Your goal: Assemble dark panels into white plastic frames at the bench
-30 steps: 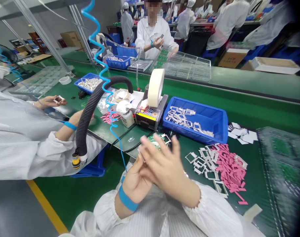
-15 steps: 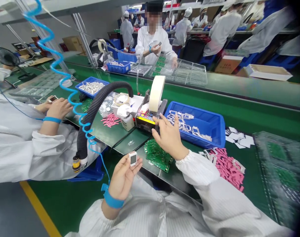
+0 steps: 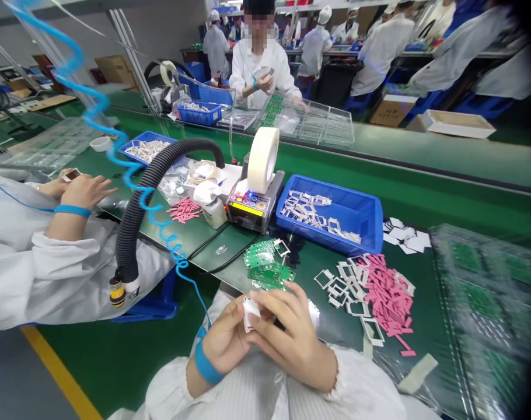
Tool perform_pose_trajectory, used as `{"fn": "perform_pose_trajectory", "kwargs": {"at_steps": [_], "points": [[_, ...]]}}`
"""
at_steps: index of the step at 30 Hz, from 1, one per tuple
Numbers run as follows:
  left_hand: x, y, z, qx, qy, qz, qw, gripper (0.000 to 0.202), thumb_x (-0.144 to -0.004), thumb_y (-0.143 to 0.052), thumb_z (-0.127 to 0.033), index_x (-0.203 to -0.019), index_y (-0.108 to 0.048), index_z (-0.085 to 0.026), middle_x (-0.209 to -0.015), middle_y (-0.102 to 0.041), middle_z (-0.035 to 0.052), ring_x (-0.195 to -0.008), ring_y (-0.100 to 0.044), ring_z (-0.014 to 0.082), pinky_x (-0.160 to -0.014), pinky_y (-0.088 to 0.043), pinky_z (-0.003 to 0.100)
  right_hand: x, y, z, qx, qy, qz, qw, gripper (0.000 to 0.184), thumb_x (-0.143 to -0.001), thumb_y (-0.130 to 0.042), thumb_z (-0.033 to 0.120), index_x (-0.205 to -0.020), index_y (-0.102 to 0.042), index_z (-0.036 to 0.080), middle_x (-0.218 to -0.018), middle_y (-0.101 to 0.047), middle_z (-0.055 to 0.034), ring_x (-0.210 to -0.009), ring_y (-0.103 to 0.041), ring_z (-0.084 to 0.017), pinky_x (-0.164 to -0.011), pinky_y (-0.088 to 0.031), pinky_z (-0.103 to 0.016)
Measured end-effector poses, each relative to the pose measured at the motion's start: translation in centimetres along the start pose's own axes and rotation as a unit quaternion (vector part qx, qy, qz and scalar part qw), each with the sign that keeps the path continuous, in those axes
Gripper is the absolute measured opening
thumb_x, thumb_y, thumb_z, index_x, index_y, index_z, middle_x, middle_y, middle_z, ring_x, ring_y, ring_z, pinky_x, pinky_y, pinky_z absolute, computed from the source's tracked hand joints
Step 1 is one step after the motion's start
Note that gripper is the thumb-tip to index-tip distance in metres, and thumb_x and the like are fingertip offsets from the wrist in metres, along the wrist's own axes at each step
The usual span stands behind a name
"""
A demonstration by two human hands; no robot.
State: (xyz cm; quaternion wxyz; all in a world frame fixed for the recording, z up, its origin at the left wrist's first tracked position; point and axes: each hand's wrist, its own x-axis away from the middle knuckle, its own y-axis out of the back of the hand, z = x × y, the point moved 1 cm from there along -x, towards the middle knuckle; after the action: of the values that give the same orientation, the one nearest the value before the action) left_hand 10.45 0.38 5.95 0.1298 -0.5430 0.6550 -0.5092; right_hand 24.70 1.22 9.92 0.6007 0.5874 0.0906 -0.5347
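Note:
Low in front of my body, both hands meet at a small white-framed screen (image 3: 251, 315). My left hand (image 3: 228, 335) has its fingers closed around the part from the left. From the other side, my right hand (image 3: 294, 335) pinches it with thumb and fingertips, hiding part of it. A pale piece covers the face turned up; whether it is tape or the frame itself I cannot tell. Just beyond the hands lie green circuit boards (image 3: 269, 271) in a loose pile, with a white frame (image 3: 282, 248) on them.
Behind the boards stands a tape dispenser (image 3: 252, 210) with a cream tape roll (image 3: 262, 160). Right of it are a blue bin (image 3: 357, 216) of white frames, pink strips (image 3: 385, 297) and clear trays (image 3: 475, 280). A black hose (image 3: 129, 233) and blue coiled cord (image 3: 134, 169) hang left, near a co-worker's hands (image 3: 84, 192).
My right hand has come back from the tape dispenser to the part in my left hand and now grips it. The part has turned, so its dark screen no longer shows. The view has shifted slightly.

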Motion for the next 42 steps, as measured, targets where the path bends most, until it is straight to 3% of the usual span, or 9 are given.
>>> {"fn": "perform_pose_trajectory", "kwargs": {"at_steps": [4,8,15,21,23,26,28,39,42], "points": [[-0.4,0.9,0.7,0.073,0.010,-0.064,0.995,0.035,-0.065,-0.076,-0.033,-0.093,-0.067,-0.016,-0.083,-0.072,0.0030,-0.077,-0.067,0.0157,-0.073,-0.052,0.028,-0.2,-0.2,-3.0,-0.039,-0.079,0.127,0.988,0.027,-0.092,-0.044,0.040,-0.096,-0.061,0.019,-0.103,-0.066,-0.0088,-0.092,-0.058,-0.019,-0.086,-0.041,-0.039],[-0.3,1.6,-0.4,0.063,0.006,-0.101,0.993,0.035,-0.071,-0.072,-0.032,-0.104,-0.062,-0.021,-0.090,-0.074,0.0040,-0.080,-0.070,0.0179,-0.071,-0.055,0.028,-1.3,-2.2,-7.7,0.047,-0.212,0.232,0.948,0.019,-0.088,-0.051,0.026,-0.099,-0.063,0.017,-0.099,-0.066,-0.0097,-0.090,-0.057,-0.022,-0.077,-0.041,-0.038],[0.0,2.0,-2.1,0.023,0.007,-0.110,0.994,0.040,-0.069,-0.074,-0.032,-0.104,-0.063,-0.016,-0.085,-0.075,0.0052,-0.070,-0.070,0.0148,-0.057,-0.054,0.018,-1.8,-5.3,-11.3,0.021,-0.248,0.230,0.941,0.002,-0.078,-0.065,0.019,-0.079,-0.066,0.018,-0.095,-0.065,-0.0084,-0.091,-0.054,-0.024,-0.077,-0.040,-0.039],[-0.8,0.8,-2.0,0.003,-0.067,-0.095,0.993,0.032,-0.065,-0.076,-0.031,-0.093,-0.067,-0.019,-0.095,-0.074,0.0051,-0.088,-0.068,0.0185,-0.077,-0.054,0.028,-2.3,-1.6,-8.2,-0.102,-0.349,0.153,0.919,0.016,-0.088,-0.049,0.031,-0.085,-0.057,0.017,-0.069,-0.060,-0.0001,-0.056,-0.056,-0.012,-0.050,-0.044,-0.024],[-1.1,-0.5,-1.6,-0.005,-0.108,-0.071,0.992,0.036,-0.061,-0.079,-0.033,-0.093,-0.067,-0.021,-0.094,-0.073,0.0034,-0.091,-0.067,0.0193,-0.083,-0.052,0.032,-2.8,-0.2,-6.0,-0.247,-0.414,0.119,0.868,0.021,-0.085,-0.053,0.038,-0.091,-0.054,0.018,-0.062,-0.056,0.0039,-0.044,-0.050,-0.008,-0.039,-0.038,-0.020],[-1.4,-2.3,-1.0,-0.034,-0.154,-0.056,0.986,0.040,-0.054,-0.081,-0.039,-0.087,-0.069,-0.021,-0.080,-0.073,0.0012,-0.075,-0.066,0.0164,-0.073,-0.052,0.030,-3.3,0.8,-2.8,-0.459,-0.486,0.085,0.739,0.027,-0.075,-0.065,0.041,-0.086,-0.055,0.018,-0.053,-0.049,0.0080,-0.034,-0.043,-0.005,-0.032,-0.031,-0.018],[-1.3,-3.2,-0.8,-0.054,-0.159,-0.054,0.984,0.039,-0.051,-0.082,-0.041,-0.084,-0.070,-0.023,-0.075,-0.072,0.0004,-0.067,-0.064,0.0166,-0.066,-0.051,0.031,-3.6,0.9,-1.6,-0.494,-0.491,0.079,0.713,0.026,-0.071,-0.069,0.039,-0.081,-0.058,0.018,-0.050,-0.048,0.0080,-0.033,-0.042,-0.005,-0.032,-0.032,-0.018],[-0.6,-4.0,-0.9,-0.100,-0.225,-0.076,0.966,0.041,-0.038,-0.086,-0.041,-0.073,-0.074,-0.022,-0.068,-0.071,0.0014,-0.076,-0.066,0.0235,-0.084,-0.050,0.042,-4.0,0.8,-0.9,-0.415,-0.438,0.069,0.795,0.018,-0.075,-0.064,0.036,-0.073,-0.062,0.018,-0.046,-0.032,0.0091,-0.042,-0.029,-0.006,-0.041,-0.026,-0.020],[-0.6,-3.9,-1.0,-0.112,-0.214,-0.075,0.967,0.041,-0.034,-0.087,-0.041,-0.067,-0.073,-0.021,-0.061,-0.070,0.0016,-0.081,-0.067,0.0271,-0.085,-0.050,0.043,-3.9,1.1,-0.8,-0.343,-0.376,0.073,0.858,0.023,-0.083,-0.057,0.038,-0.072,-0.061,0.018,-0.046,-0.037,0.0073,-0.042,-0.033,-0.007,-0.042,-0.030,-0.021]]}}
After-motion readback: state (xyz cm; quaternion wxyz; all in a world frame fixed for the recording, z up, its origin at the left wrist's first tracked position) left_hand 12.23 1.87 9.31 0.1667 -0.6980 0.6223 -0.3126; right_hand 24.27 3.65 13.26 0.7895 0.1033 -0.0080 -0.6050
